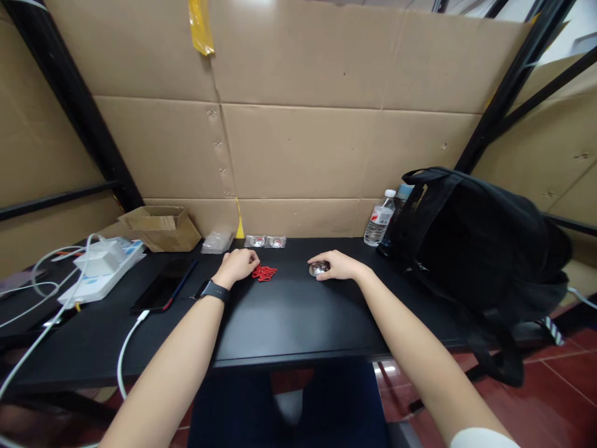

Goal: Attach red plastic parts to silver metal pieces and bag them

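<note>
On the black tabletop, my left hand (pixel 237 266), with a dark watch on its wrist, rests palm down. Its fingers are closed at the edge of a small tangled bundle of red cord (pixel 265 273). To the right, my right hand (pixel 339 265) curves its thumb and fingers around a shiny round metal object (pixel 318 269), which sits on the table; its exact kind is unclear. Behind the hands lie two small clear packets (pixel 265 241) with round items inside, and a clear plastic bag (pixel 217 242) is left of them.
At the left are an open brown paper box (pixel 161 229), a white power strip (pixel 106 274) with cables, and a dark phone (pixel 164 285) on a charging cable. A water bottle (pixel 379 219) and a large black backpack (pixel 485 249) stand at the right. Behind rises a cardboard wall (pixel 298 155).
</note>
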Available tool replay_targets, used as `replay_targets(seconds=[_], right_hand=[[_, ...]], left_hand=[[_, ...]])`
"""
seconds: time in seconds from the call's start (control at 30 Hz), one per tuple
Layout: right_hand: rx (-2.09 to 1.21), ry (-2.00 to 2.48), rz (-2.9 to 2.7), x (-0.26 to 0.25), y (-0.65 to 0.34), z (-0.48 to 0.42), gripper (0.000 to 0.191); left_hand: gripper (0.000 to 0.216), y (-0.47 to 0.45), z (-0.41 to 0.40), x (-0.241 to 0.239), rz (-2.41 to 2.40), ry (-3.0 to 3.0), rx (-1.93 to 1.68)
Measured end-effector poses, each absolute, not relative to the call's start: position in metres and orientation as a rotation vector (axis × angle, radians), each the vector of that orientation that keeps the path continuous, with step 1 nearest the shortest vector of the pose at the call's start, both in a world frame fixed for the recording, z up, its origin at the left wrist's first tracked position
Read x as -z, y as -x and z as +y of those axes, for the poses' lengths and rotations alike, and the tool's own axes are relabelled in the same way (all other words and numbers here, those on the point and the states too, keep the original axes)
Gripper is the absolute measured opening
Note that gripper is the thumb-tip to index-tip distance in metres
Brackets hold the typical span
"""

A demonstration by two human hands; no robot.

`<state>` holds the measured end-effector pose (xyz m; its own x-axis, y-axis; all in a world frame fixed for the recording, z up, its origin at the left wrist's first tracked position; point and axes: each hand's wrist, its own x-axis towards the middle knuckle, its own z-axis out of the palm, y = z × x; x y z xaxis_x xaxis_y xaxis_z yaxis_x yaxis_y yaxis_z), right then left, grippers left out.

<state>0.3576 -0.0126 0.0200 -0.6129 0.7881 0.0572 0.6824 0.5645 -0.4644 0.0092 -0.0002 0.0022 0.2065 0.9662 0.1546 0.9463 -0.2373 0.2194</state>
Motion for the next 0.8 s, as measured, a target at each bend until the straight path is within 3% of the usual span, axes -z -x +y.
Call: replay_targets(seconds=[0.8], right_hand=[[-0.592, 1.214, -2.540, -0.0177, -0.3585, -0.0111, 0.056]], left_hand=[[0.022, -0.0020, -0.0026, -0.0089, 1.892, -2.306, -0.291]])
